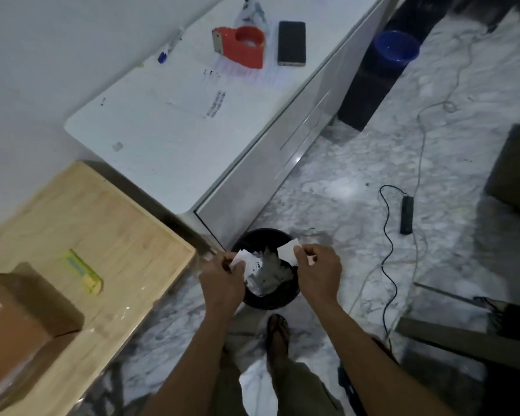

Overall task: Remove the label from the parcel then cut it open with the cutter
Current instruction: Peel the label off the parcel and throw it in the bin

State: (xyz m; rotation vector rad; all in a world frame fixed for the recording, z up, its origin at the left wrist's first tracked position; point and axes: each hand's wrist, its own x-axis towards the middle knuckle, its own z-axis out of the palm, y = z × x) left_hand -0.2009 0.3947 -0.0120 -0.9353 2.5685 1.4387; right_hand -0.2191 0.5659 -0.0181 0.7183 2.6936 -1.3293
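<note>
Both my hands hover over a black waste bin (270, 301) on the floor. My left hand (222, 280) pinches one white piece of the torn label (243, 259). My right hand (318, 271) pinches another white label piece (288, 250). The two pieces are apart. The brown cardboard parcel (21, 319) sits on the wooden table (117, 235) at the lower left, wrapped partly in clear tape. A yellow-green cutter (83, 271) lies on the table just right of the parcel.
The bin holds crumpled white and grey wrapping. A white cabinet (168, 139) behind it carries a red tape dispenser (240, 46), a black phone (291, 43) and a pen. A black cable and power strip (406, 214) lie on the marble floor. A blue bucket (395, 48) stands far right.
</note>
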